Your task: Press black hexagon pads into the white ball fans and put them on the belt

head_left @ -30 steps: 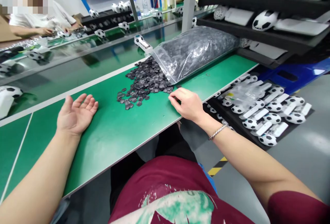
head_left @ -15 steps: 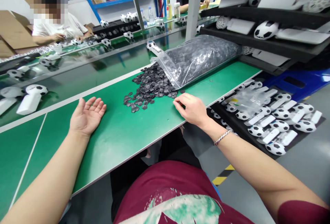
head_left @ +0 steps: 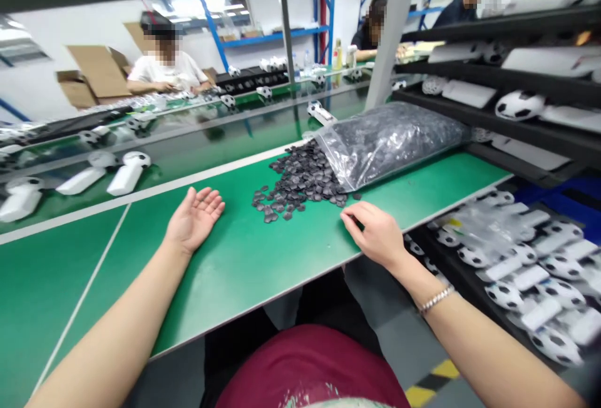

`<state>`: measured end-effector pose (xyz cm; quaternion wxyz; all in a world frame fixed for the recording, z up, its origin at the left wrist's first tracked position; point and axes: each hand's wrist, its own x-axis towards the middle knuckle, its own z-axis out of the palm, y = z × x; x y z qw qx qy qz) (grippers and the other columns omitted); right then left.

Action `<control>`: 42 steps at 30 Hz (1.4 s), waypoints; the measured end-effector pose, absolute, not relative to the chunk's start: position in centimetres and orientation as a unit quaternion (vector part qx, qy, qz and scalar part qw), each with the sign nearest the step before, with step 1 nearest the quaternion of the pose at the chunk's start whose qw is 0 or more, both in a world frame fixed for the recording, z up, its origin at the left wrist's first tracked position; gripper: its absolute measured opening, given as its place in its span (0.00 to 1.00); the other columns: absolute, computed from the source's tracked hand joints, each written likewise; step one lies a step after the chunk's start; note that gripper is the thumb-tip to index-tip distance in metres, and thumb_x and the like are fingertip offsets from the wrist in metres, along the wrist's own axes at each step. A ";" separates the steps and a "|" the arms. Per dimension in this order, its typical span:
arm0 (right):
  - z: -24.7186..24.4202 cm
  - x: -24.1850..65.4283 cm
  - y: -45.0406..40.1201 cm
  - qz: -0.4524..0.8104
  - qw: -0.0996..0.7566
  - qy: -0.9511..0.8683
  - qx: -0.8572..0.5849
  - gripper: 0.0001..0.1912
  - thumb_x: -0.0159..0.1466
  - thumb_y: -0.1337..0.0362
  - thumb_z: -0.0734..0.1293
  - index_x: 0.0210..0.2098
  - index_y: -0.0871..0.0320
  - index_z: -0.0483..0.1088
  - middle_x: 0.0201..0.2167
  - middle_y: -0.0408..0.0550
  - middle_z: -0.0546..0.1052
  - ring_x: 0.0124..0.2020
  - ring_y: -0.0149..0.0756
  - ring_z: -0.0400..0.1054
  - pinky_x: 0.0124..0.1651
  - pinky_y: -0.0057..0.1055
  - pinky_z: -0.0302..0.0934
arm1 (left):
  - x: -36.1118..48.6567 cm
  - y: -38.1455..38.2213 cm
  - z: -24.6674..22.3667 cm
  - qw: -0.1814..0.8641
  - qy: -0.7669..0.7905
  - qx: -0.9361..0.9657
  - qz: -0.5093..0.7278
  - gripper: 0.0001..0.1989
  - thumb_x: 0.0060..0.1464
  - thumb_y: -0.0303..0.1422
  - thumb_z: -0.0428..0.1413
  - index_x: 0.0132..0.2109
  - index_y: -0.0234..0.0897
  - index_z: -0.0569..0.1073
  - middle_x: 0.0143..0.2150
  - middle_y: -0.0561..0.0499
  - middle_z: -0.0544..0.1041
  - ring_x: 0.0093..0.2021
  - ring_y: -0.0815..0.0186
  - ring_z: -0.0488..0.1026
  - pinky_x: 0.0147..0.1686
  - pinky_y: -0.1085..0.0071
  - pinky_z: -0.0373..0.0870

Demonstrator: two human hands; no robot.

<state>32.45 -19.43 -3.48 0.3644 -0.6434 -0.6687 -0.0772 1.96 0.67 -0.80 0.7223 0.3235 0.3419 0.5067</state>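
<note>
My left hand (head_left: pixel 195 220) lies palm up on the green tabletop (head_left: pixel 244 264), fingers spread and nothing in the palm. To its right is a pile of small black pentagon-shaped pieces (head_left: pixel 305 176), with a few scattered loose at the near side. They spill from the mouth of a clear plastic bag (head_left: pixel 399 139) full of dark pieces, lying on its side. Just in front of the bag's mouth my right hand (head_left: pixel 373 229) rests near the table edge, fingers curled in towards the thumb. Whatever might be inside those fingers is hidden.
Beyond a pale strip runs a belt with white football-topped items (head_left: pixel 129 173). A black rack (head_left: pixel 469 101) with more stands at right; below it, a tray (head_left: pixel 451 258) holds bagged ones. A grey post (head_left: pixel 387 39) rises behind the bag. Co-workers (head_left: pixel 166 67) sit across the line.
The head view has swung up and left, so the scene sits further right and lower. Both hands keep their places on the table, and the pile and bag look the same.
</note>
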 end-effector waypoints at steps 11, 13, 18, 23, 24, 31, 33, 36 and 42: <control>-4.2 33.3 -18.9 -0.047 0.312 -0.672 -0.670 0.13 0.63 0.54 0.55 0.38 0.52 0.66 0.41 0.46 0.71 0.45 0.40 0.64 0.45 0.36 0.60 | 2.2 0.2 -1.4 0.736 0.300 0.315 0.519 0.10 0.57 0.33 0.49 0.36 0.30 0.71 0.32 0.46 0.75 0.32 0.67 0.74 0.38 0.68 0.70; -4.5 33.5 -18.8 -0.049 0.310 -0.668 -0.675 0.14 0.63 0.52 0.55 0.39 0.52 0.66 0.42 0.47 0.71 0.45 0.40 0.64 0.45 0.37 0.61 | 2.3 0.1 -1.5 0.737 0.296 0.316 0.519 0.09 0.56 0.33 0.50 0.36 0.30 0.71 0.32 0.46 0.75 0.32 0.67 0.74 0.38 0.68 0.70; -5.0 34.5 -17.3 -0.068 0.274 -0.701 -0.655 0.17 0.60 0.50 0.59 0.42 0.52 0.68 0.45 0.49 0.70 0.48 0.43 0.63 0.46 0.38 0.63 | 2.3 0.1 -1.8 0.735 0.289 0.321 0.522 0.08 0.55 0.33 0.52 0.36 0.31 0.71 0.32 0.46 0.75 0.32 0.67 0.74 0.37 0.69 0.70; -3.9 33.3 -14.1 -0.038 0.202 -0.748 -0.631 0.20 0.60 0.53 0.59 0.48 0.55 0.67 0.49 0.52 0.67 0.51 0.44 0.61 0.52 0.41 0.59 | 2.5 0.0 -2.0 0.727 0.285 0.335 0.527 0.07 0.53 0.32 0.54 0.36 0.31 0.71 0.32 0.46 0.75 0.32 0.67 0.73 0.36 0.69 0.69; -3.3 32.5 -13.4 -0.029 0.186 -0.756 -0.627 0.19 0.61 0.54 0.59 0.48 0.56 0.66 0.50 0.53 0.67 0.51 0.44 0.61 0.53 0.41 0.58 | 2.6 0.0 -2.0 0.726 0.284 0.338 0.527 0.08 0.53 0.33 0.55 0.36 0.31 0.71 0.32 0.46 0.75 0.32 0.66 0.73 0.37 0.68 0.69; 1.3 26.9 -10.0 -0.008 0.063 -0.786 -0.615 0.15 0.58 0.65 0.64 0.45 0.60 0.68 0.43 0.55 0.70 0.44 0.46 0.65 0.45 0.41 0.62 | 2.9 0.0 -1.9 0.735 0.279 0.363 0.500 0.09 0.51 0.33 0.56 0.39 0.32 0.71 0.35 0.46 0.74 0.34 0.65 0.73 0.38 0.67 0.68; 2.3 25.7 -9.1 -0.013 0.040 -0.792 -0.609 0.14 0.56 0.65 0.66 0.43 0.60 0.69 0.41 0.54 0.71 0.42 0.47 0.66 0.44 0.41 0.62 | 2.8 0.1 -1.8 0.740 0.275 0.367 0.492 0.09 0.52 0.33 0.56 0.40 0.33 0.70 0.36 0.46 0.74 0.35 0.66 0.73 0.39 0.67 0.68; 3.1 24.4 -7.6 -0.027 0.023 -0.802 -0.597 0.13 0.56 0.64 0.67 0.41 0.60 0.70 0.40 0.54 0.72 0.41 0.48 0.66 0.43 0.42 0.62 | 2.6 -0.1 -1.8 0.741 0.272 0.374 0.487 0.10 0.52 0.33 0.56 0.41 0.34 0.70 0.37 0.46 0.74 0.35 0.66 0.72 0.39 0.68 0.67; 1.2 23.2 -4.7 -0.036 0.066 -0.815 -0.575 0.12 0.57 0.64 0.65 0.42 0.55 0.69 0.39 0.51 0.72 0.41 0.46 0.66 0.40 0.40 0.62 | 3.1 -0.7 -2.3 0.721 0.295 0.401 0.481 0.11 0.51 0.35 0.56 0.41 0.35 0.70 0.38 0.47 0.72 0.35 0.68 0.70 0.39 0.69 0.67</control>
